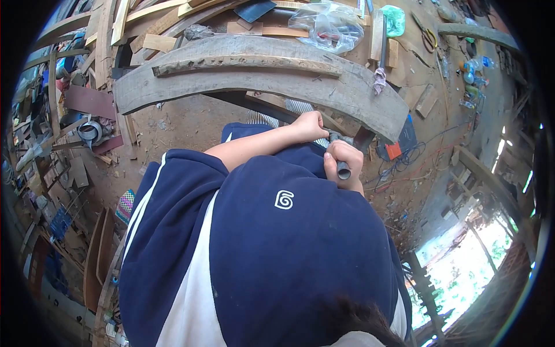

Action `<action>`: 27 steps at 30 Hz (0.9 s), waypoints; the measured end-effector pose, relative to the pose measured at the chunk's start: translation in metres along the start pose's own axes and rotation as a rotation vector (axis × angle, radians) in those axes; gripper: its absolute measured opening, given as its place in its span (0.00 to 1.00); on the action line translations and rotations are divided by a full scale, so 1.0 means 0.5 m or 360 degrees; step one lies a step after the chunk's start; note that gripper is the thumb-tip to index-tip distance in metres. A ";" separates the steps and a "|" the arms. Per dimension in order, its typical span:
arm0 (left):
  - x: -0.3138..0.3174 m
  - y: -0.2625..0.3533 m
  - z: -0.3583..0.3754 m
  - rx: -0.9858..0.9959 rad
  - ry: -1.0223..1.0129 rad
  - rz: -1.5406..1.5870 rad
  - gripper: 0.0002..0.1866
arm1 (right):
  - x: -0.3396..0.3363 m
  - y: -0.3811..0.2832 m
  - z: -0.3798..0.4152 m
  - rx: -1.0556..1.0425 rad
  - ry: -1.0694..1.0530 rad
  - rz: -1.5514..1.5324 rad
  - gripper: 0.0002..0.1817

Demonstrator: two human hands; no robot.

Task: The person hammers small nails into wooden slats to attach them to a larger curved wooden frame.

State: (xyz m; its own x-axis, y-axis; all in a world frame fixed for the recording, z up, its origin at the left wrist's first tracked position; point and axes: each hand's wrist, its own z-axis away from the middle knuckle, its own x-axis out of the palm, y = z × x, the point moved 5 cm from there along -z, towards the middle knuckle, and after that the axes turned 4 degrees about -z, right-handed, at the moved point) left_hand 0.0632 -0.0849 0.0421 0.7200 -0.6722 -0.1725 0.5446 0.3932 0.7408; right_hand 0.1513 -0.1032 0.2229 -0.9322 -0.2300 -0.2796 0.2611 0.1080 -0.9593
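My right hand [345, 159] is wrapped round a grey metal tube [344, 172], whose hollow end points back toward my body. Just beyond its knuckles shows a dark metal piece [340, 137] that looks like a tool's head. Close to that piece, my left hand [310, 126] is closed in a fist, thumb and fingers pressed together; what it grips, if anything, is hidden. Both hands are low in front of my body, beneath the near edge of a curved grey wooden plank [370, 101]. A rough strip of wood [248, 63] lies along the plank's top.
Behind the plank are a clear plastic bag [328, 26], a green bag [393, 21], wood offcuts [159, 42] and scissors [429, 39]. A roll of tape [89, 132] and scrap lie at left. Cables [399, 165] and plastic bottles [471, 75] are on the ground at right.
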 end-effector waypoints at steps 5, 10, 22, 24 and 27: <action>0.002 0.010 0.006 -0.0067 -0.0046 -0.0020 0.19 | 0.005 0.002 0.005 0.0005 -0.0011 0.0021 0.10; 0.007 0.004 0.005 -0.0064 -0.0007 -0.0135 0.19 | 0.011 0.002 0.004 0.0044 -0.0023 0.0000 0.10; -0.003 0.010 0.011 -0.0063 -0.0003 -0.0134 0.14 | -0.011 0.036 0.014 0.0313 0.0066 0.0200 0.10; -0.011 0.016 0.015 -0.0081 -0.0005 -0.0115 0.14 | -0.039 0.047 0.019 0.0351 0.0192 0.0151 0.10; -0.025 0.010 0.019 -0.0085 0.0014 -0.0060 0.12 | -0.113 0.073 0.026 0.0303 0.0549 -0.0087 0.13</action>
State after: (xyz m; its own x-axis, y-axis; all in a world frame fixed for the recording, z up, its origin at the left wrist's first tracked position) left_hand 0.0528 -0.0802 0.0541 0.7022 -0.6817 -0.2054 0.5935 0.4010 0.6978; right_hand 0.2166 -0.0991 0.2033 -0.9670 0.1113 -0.2290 0.2204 -0.0843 -0.9718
